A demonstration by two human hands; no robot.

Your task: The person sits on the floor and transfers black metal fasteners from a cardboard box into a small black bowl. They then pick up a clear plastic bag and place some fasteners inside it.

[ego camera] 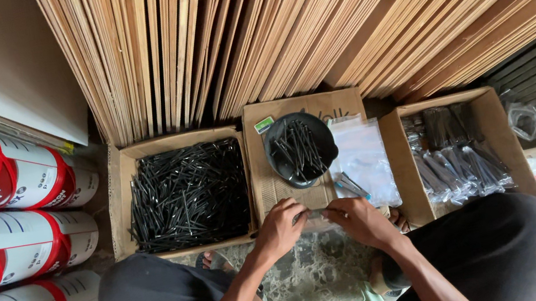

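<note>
My left hand [282,226] and my right hand [359,218] meet at the near edge of a flat brown cardboard piece [266,191], pinching a small clear plastic bag [314,217] between them. Just beyond them sits a black bowl [279,163] holding several black nails. A pile of empty clear bags [365,156] lies to the right of the bowl. On the left, an open carton [119,204] is full of loose black nails. On the right, another carton [504,132] holds several filled bags of nails.
Upright plywood sheets [304,21] stand behind the cartons. White and red paint buckets [1,246] are stacked on their sides at the left. My knees in black trousers [155,300] flank a stained concrete floor [310,274]. A crumpled clear bag [526,120] lies at far right.
</note>
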